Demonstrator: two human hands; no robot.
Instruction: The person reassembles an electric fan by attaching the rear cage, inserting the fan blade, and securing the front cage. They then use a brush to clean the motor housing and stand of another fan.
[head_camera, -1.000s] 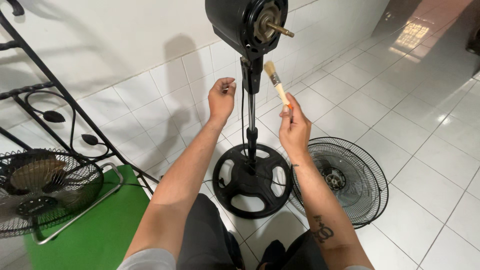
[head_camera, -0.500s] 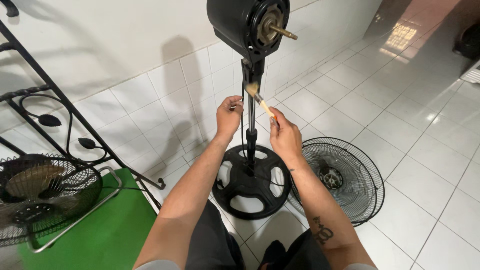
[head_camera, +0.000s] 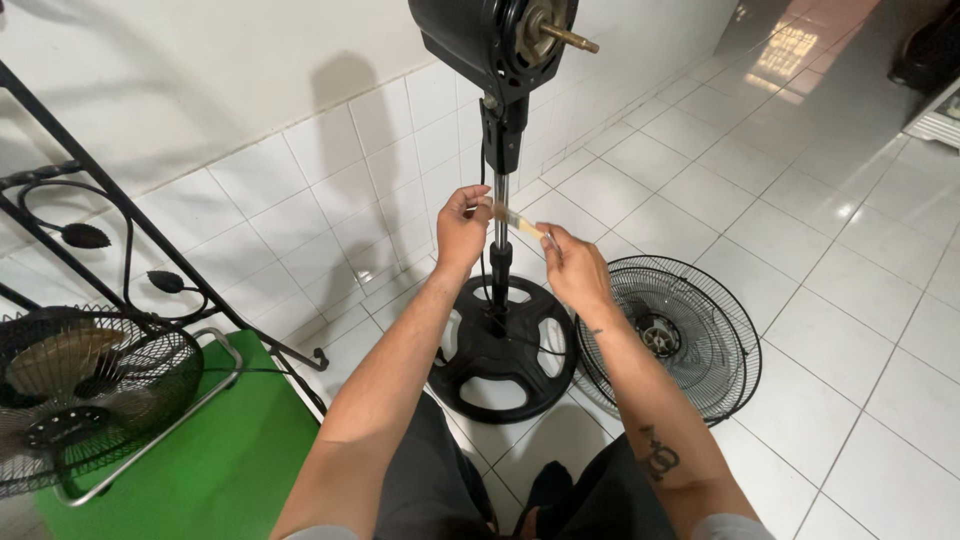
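Wooden-handled brush (head_camera: 522, 222) against chrome fan pole (head_camera: 499, 215) — right hand (head_camera: 575, 268) gripping handle, left hand (head_camera: 462, 228) pinching bristles, round black base (head_camera: 503, 350).

A floor fan (head_camera: 75, 385) sits on a green mat (head_camera: 215, 455).

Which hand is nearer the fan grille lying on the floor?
Right. The right hand is just left of and above the grille; the left hand is farther away, across the pole.

One head-worn camera looks steeply down, close over the fan stand (head_camera: 497, 230), perhaps seated.
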